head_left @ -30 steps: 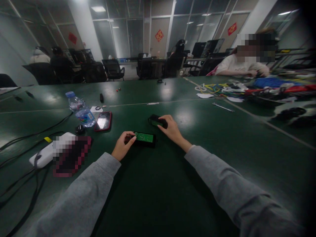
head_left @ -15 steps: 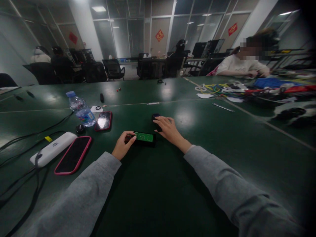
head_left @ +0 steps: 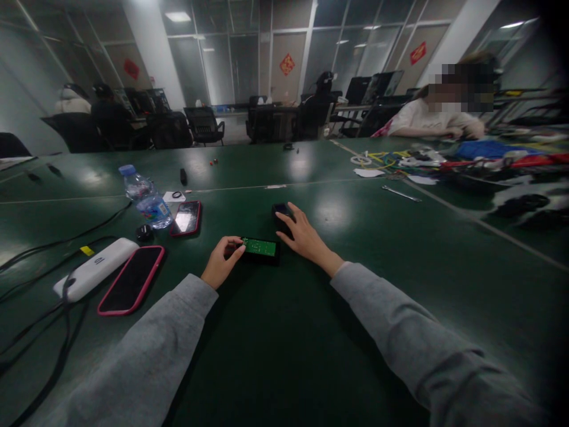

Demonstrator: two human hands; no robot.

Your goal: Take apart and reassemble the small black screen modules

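The left hand [head_left: 220, 264] pinched a circuit board [head_left: 262, 247]; the right hand [head_left: 306, 235], grip loosely spread over a black box [head_left: 280, 209], apparently positioned it; lifting required tightening.

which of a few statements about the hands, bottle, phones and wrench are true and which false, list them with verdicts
1. The bottle has a blue cap. True.
2. The left hand touches the black case with a green board. True.
3. The right hand is on a keyboard. False: its spread fingers are at a dark object.
4. The wrench lies between the hands. False: it lies beyond the right hand, further right.
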